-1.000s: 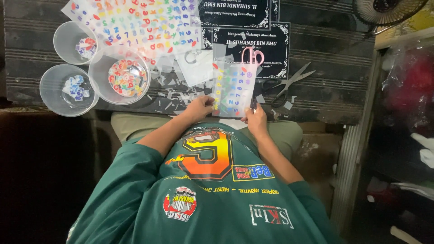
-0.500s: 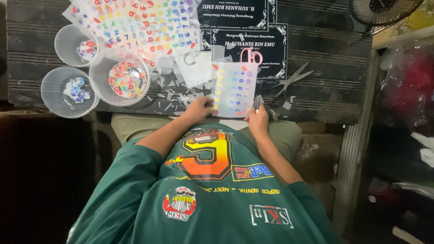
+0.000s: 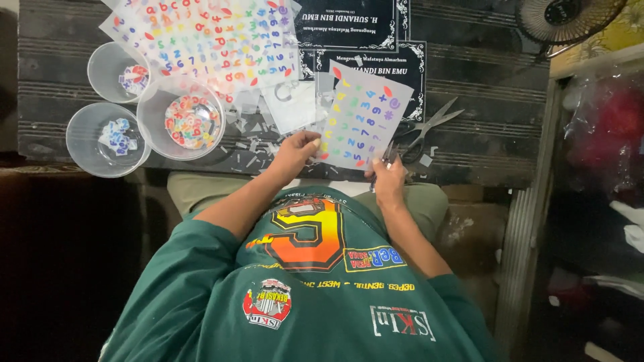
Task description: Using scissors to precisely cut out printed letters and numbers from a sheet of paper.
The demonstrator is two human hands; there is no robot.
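Both hands clamped on the sticker sheet [image 3: 362, 117] mid-frame: left hand [image 3: 295, 151] pinching its lower-left edge, right hand [image 3: 389, 175] the bottom corner; long axis runs up-frame, tilted right.

Left hand [image 3: 295, 153] holding sticker sheet [image 3: 362, 115], right hand [image 3: 389, 177] perhaps pinching it

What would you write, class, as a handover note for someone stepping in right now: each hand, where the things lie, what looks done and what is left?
Left hand: pinches the lower left edge of the sticker sheet, held tilted over the table edge.
Right hand: at the sheet's lower right corner; whether its fingers hold something small is hard to tell.
Scissors lie on the table right of the sheet.
More sheets are stacked upper left.
Done: three cups hold cut coloured pieces; scraps litter the table.
Left: the held sheet and the stack look uncut.
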